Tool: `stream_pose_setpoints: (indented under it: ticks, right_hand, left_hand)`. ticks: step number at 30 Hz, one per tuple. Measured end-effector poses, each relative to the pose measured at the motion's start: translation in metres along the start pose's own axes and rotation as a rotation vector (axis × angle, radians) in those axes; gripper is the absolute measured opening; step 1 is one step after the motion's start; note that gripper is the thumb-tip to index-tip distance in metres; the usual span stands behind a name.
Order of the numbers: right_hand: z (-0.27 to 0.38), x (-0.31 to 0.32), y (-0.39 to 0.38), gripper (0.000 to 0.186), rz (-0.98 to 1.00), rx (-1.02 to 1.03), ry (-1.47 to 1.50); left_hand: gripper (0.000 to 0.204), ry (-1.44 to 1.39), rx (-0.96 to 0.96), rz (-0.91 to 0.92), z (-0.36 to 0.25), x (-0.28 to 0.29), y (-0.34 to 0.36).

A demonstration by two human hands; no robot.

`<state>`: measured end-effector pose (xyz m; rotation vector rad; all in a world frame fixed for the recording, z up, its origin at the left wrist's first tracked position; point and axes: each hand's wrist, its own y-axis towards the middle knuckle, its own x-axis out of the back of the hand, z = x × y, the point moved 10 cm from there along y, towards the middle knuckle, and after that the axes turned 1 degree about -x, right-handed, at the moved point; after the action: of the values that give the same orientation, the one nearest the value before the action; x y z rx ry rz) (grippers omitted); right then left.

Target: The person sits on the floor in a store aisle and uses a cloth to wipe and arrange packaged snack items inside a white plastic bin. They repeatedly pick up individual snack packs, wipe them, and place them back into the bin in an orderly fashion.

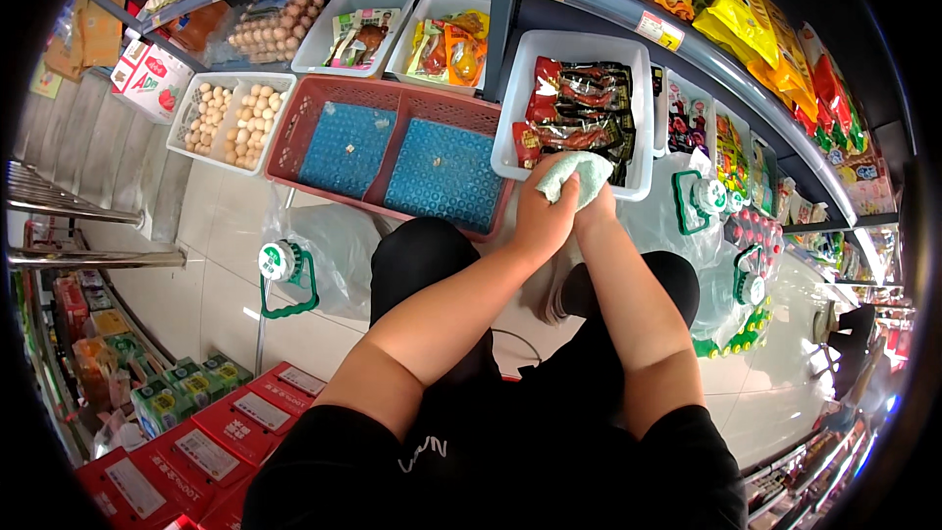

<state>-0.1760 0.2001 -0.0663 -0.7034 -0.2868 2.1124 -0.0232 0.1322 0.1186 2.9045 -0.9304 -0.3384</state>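
Note:
A pale green cloth (581,173) is bunched between my two hands, at the front edge of a white plastic bin (505,137). My left hand (543,214) is closed on the cloth's left side, thumb upward. My right hand (598,208) meets it from the right, largely covered by the cloth; its fingers look wrapped round it from below. Dark and red vacuum-packed snacks (579,98) lie in rows in the bin just beyond the cloth. Left of the bin sits a reddish-brown crate (397,98) with two compartments, lined with blue bubbled mats (442,165).
A white basket of eggs (260,168) stands left of the crate. Large water bottles with green handles (294,280) flank my knees. Overhead runs a shelf edge (589,2) with price tags. Red cartons (211,447) lie behind at lower left.

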Motion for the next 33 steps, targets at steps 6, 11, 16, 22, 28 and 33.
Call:
stream_pose_setpoints:
  ticks: [6,11,16,22,28,33]
  right_hand:
    - [-0.004,-0.003,0.073,0.023,-0.184,-0.311,0.336]
    - [0.009,-0.021,0.107,0.012,-0.346,-0.362,0.474]
    - [0.007,-0.030,0.140,0.012,-0.418,-0.348,0.547]
    - [0.008,-0.037,0.162,0.016,-0.433,-0.304,0.593]
    - [-0.002,-0.028,0.171,0.020,-0.443,-0.296,0.581]
    - [-0.012,-0.021,0.178,0.021,-0.424,-0.272,0.615]
  left_hand:
    - [0.028,-0.143,0.157,-0.054,0.019,0.009,0.025]
    - [0.028,-0.110,0.145,-0.045,0.025,0.020,0.036]
    - [0.026,-0.021,0.172,0.014,0.016,0.019,0.041]
    - [0.024,-0.022,0.209,0.033,0.028,0.019,0.046]
    - [0.026,-0.031,0.295,0.053,0.040,0.017,0.044]
    - [0.026,-0.095,0.284,0.066,0.037,0.013,0.044]
